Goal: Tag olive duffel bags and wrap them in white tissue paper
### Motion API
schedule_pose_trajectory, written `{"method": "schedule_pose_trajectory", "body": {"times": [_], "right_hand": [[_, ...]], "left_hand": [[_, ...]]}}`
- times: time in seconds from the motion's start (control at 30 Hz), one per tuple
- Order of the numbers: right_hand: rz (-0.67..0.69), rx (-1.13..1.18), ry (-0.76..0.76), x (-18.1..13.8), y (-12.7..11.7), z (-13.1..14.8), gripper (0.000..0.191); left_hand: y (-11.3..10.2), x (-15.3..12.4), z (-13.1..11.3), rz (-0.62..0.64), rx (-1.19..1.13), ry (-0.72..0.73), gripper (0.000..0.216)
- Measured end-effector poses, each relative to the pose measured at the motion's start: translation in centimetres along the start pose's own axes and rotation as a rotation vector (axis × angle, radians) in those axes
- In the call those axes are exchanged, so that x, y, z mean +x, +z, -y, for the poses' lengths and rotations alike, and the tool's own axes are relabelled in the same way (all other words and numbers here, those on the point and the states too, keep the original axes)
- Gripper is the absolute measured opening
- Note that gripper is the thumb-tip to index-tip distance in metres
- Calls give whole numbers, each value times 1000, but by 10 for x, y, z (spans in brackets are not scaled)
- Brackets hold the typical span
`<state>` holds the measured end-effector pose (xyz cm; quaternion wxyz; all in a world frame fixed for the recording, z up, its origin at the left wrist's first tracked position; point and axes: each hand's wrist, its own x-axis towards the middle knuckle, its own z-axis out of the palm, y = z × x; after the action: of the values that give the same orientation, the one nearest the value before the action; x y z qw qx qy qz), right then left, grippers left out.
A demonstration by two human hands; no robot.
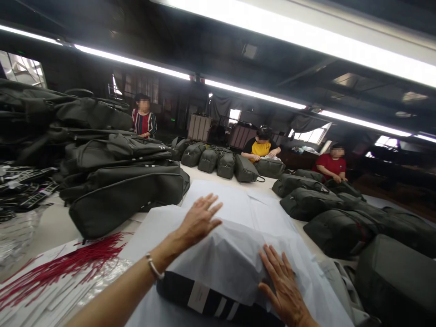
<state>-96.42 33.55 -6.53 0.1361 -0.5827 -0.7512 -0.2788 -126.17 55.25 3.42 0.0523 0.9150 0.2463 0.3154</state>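
A sheet of thin white paper (221, 259) is draped over a dark bag (177, 290) in front of me. The bag's near side shows below the paper, with a pale label (198, 297) and two white stripes. My left hand (200, 217), a bracelet on its wrist, is at the paper's far left part with fingers spread; whether it presses down I cannot tell. Flat against the paper's right side lies my right hand (279, 279), fingers stretched out. Neither hand grips anything. More white sheets (235, 195) lie flat beyond the bag.
A heap of dark bags (129, 190) rises on the left. Red cords (78, 259) on white cards lie at the near left. More dark bags (340, 229) line the right side, others (225, 163) the far side. Several people, one in yellow and black (260, 148), stand around the table.
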Motion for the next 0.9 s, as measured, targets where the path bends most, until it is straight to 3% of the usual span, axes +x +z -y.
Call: {"method": "schedule_pose_trajectory", "body": {"times": [0.1, 0.17, 0.23, 0.33, 0.43, 0.57, 0.73, 0.9], "right_hand": [[-4, -8, -1, -2, 4, 1, 74], [-10, -12, 4, -2, 6, 3, 76], [-12, -10, 4, -2, 4, 4, 77], [1, 30, 15, 0, -9, 2, 77], [-25, 84, 134, -1, -22, -4, 74], [-96, 8, 298, -11, -9, -11, 67], [-118, -70, 298, -22, 22, -9, 67], [-130, -54, 321, -30, 17, -6, 69]], "left_hand": [[47, 0, -45, 158, 95, 191, 64], [70, -17, -53, 200, 129, 200, 70], [81, -35, -50, 159, 173, 184, 69], [83, -54, -44, 22, 277, 190, 67], [82, -61, -45, -99, 389, 143, 70], [90, -65, -54, -198, 403, -27, 69], [96, -66, -65, -217, 396, -192, 63], [93, -72, -73, -222, 428, -260, 66]]}}
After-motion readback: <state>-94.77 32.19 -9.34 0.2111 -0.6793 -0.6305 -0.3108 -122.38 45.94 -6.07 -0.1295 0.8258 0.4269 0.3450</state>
